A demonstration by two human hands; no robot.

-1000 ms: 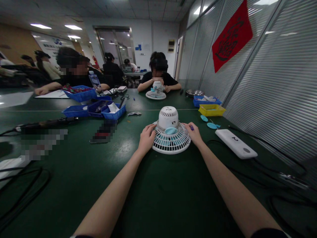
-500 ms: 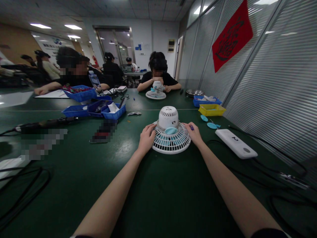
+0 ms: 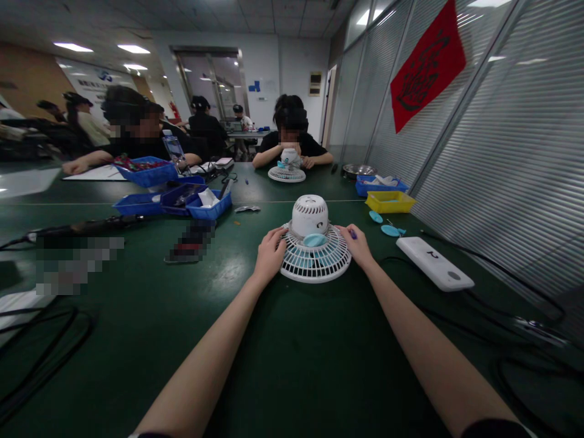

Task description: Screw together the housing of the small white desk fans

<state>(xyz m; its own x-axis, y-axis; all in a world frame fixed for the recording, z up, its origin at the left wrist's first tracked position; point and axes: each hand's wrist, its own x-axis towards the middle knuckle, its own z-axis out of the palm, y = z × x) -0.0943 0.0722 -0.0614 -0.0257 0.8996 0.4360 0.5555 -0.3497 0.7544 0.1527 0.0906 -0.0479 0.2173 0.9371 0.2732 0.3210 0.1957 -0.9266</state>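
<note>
A small white fan [image 3: 310,210] lies face down on the green table in front of me, its motor housing on top and its round grille spread below. Pale blue blades show through the slots, and a light blue oval piece sits at the housing's near side. My left hand [image 3: 271,250] grips the left rim of the grille, with the fingers curled over it. On the opposite rim is my right hand [image 3: 358,244], its fingers bent against the fan. A small purple item [image 3: 353,234] shows at the right fingers; I cannot make out its kind.
At right lie light blue parts [image 3: 390,230], a yellow tray [image 3: 390,202] and a white power bank [image 3: 435,264] with black cables. Blue bins [image 3: 210,210] and a dark screwdriver-like tool [image 3: 86,227] are at left. Across the table a person [image 3: 292,131] handles another fan [image 3: 286,174].
</note>
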